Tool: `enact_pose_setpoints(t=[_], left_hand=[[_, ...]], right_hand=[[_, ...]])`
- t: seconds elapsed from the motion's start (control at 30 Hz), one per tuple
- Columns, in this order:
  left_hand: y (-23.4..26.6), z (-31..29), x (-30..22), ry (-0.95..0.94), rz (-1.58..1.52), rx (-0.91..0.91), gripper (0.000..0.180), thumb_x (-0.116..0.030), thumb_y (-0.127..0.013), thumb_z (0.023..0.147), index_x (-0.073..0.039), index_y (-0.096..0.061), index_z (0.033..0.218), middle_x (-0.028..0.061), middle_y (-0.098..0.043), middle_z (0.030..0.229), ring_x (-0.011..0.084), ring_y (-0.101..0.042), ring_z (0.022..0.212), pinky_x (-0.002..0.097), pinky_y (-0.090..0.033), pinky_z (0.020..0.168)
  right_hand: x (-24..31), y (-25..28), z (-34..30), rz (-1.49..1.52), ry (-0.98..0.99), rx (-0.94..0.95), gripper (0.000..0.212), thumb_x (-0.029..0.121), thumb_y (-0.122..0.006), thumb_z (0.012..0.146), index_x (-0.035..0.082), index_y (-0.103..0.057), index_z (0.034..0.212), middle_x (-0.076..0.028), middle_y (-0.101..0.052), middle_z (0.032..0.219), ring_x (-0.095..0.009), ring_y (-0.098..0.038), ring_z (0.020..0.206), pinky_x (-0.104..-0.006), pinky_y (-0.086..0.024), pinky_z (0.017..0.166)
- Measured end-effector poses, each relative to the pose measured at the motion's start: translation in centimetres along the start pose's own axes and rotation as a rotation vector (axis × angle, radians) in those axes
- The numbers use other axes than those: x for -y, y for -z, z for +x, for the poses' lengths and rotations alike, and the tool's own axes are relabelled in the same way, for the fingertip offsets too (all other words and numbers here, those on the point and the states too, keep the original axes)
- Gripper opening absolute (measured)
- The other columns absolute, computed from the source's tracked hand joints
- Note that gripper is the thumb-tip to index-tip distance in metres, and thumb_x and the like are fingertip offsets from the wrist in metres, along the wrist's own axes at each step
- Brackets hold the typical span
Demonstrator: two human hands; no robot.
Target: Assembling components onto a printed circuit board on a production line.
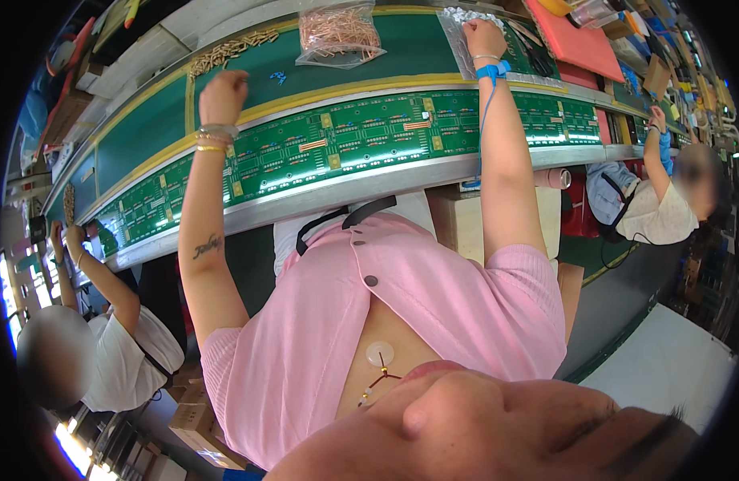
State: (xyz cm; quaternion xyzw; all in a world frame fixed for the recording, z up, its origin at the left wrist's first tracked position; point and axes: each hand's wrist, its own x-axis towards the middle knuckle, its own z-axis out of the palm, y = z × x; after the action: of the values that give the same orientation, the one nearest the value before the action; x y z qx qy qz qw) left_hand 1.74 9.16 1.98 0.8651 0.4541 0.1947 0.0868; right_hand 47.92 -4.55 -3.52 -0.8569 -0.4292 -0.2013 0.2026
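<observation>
My left hand (223, 98) hovers over the near edge of the green bench, its fingers curled together; anything between them is too small to make out. Close by lie a heap of small brass-coloured pins (233, 53) and a few tiny blue parts (278, 78). Farther right, my right hand (483, 40) is closed at a clear plastic bag (459, 54) with silvery bits around its top. Its fingertips are partly hidden. A blue wrist strap (493, 70) with a cord sits on that wrist. Below both hands runs a long row of green circuit boards (369, 148).
A metal rail (337, 188) edges the boards. At the back lies a clear bag of copper-coloured parts (339, 36); a pink foam sheet (574, 40) is back right. Co-workers sit at the left (133, 361) and right (658, 212). A pink cylinder (555, 178) stands under the rail.
</observation>
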Motion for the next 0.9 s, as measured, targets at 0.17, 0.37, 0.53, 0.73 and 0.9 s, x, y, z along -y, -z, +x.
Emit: enact_pose_setpoints(t=[0.17,0.37,0.53,0.73,0.9], left_hand=[[-0.4,-5.5,-5.0,0.04,-0.609,0.294,0.017,-0.017,-0.066,0.076,-0.006,-0.068,0.089,0.01,-0.067,0.079,0.0173,-0.065,0.072,0.0281,-0.05,0.066],[-1.7,-8.0,-9.3,0.104,-0.551,0.3,0.016,-0.013,-0.066,0.077,-0.004,-0.067,0.089,0.0083,-0.068,0.08,0.0155,-0.066,0.071,0.0257,-0.051,0.065],[-2.2,-8.9,-9.4,0.197,-0.636,0.348,0.018,-0.01,-0.065,0.077,-0.001,-0.066,0.092,0.007,-0.068,0.078,0.0124,-0.066,0.07,0.0232,-0.051,0.065],[-2.7,-9.3,-9.2,0.207,-0.603,0.304,0.017,-0.013,-0.068,0.073,-0.004,-0.066,0.088,0.0069,-0.068,0.077,0.0148,-0.066,0.069,0.0255,-0.051,0.064],[-2.7,-9.4,-9.4,0.203,-0.621,0.282,0.017,-0.012,-0.069,0.072,-0.003,-0.066,0.086,0.0079,-0.068,0.076,0.0164,-0.066,0.069,0.026,-0.051,0.064]], right_hand=[[-0.5,-4.0,2.8,-0.219,-0.117,0.141,0.041,0.053,-0.058,0.074,0.016,-0.069,0.086,-0.012,-0.066,0.09,-0.031,-0.064,0.083,-0.0443,-0.05,0.068],[0.4,-4.9,2.4,-0.298,-0.028,0.177,0.036,0.045,-0.056,0.079,0.013,-0.068,0.09,-0.014,-0.066,0.089,-0.031,-0.064,0.083,-0.0441,-0.051,0.066],[2.8,-0.2,-0.4,-0.107,0.041,0.112,0.025,0.035,-0.059,0.076,0.013,-0.066,0.086,-0.011,-0.066,0.086,-0.032,-0.063,0.08,-0.0445,-0.051,0.066],[2.1,1.0,-2.1,0.081,-0.044,0.129,0.017,0.031,-0.062,0.076,0.015,-0.065,0.081,-0.009,-0.066,0.082,-0.03,-0.063,0.079,-0.0435,-0.051,0.064],[2.6,1.4,-3.3,0.232,-0.07,0.043,0.017,0.03,-0.062,0.077,0.014,-0.063,0.083,-0.005,-0.066,0.077,-0.028,-0.064,0.072,-0.0403,-0.05,0.06]])
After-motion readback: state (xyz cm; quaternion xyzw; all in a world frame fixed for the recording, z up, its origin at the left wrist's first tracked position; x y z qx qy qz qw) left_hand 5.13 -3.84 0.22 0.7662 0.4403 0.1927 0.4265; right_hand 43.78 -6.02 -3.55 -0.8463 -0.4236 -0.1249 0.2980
